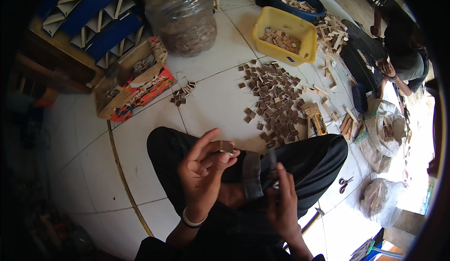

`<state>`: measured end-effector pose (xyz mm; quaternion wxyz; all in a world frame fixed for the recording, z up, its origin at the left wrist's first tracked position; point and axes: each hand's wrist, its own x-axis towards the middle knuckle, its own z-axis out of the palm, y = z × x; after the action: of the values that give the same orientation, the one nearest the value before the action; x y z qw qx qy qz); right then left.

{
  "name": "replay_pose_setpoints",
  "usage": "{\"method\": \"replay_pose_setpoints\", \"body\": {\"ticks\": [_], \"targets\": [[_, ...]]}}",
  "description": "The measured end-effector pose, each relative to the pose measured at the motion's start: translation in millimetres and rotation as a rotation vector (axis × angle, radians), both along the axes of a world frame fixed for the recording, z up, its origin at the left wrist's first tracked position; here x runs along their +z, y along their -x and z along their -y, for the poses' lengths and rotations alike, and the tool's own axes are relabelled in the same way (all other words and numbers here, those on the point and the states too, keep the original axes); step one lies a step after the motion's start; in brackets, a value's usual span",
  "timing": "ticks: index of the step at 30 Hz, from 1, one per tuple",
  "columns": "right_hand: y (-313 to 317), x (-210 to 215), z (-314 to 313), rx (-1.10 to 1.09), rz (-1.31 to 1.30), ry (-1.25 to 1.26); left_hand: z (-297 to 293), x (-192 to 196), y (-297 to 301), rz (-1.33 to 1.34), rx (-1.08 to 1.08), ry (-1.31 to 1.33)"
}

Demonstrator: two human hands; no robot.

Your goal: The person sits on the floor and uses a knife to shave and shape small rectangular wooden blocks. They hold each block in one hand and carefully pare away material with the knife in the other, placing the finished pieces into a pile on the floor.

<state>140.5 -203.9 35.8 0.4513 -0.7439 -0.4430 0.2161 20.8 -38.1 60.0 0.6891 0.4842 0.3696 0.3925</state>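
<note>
My left hand [202, 179] is raised over my crossed legs, pinching a small brown square tile [227, 146] with a pale underside between thumb and fingertips. To its right, over my lap, my right hand [284, 204] has its fingers closed round a thin, blade-like tool [272, 160], smeared by motion, so its exact kind does not show. The two hands are apart. Beyond my knees, many similar brown tiles [276, 94] lie in a loose pile on the white tiled floor. A smaller cluster of tiles [180, 95] lies further left.
A yellow tub [262, 19] and a blue basin [318, 11] hold wooden pieces. At left stand an open carton [136, 94] and a large clear plastic container [180, 7]. A yellow-handled cutter [319, 124], scissors [345, 184] and sacks [375, 120] lie right. Another person [403, 40] sits far right.
</note>
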Motion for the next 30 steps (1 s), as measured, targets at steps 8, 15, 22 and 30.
{"method": "replay_pose_setpoints", "body": {"ticks": [8,15,22,30], "targets": [[2,-4,11,0.147,-0.057,0.045,-7,9,13,-0.035,-0.131,0.062],[-7,-2,10,0.185,-0.105,-0.010,-1,13,14,-0.045,-0.166,0.001],[-10,-6,15,0.212,-0.122,0.016,10,12,13,-0.080,-0.153,-0.027],[-15,-5,20,0.219,-0.104,-0.008,8,15,14,-0.105,-0.241,-0.067]]}}
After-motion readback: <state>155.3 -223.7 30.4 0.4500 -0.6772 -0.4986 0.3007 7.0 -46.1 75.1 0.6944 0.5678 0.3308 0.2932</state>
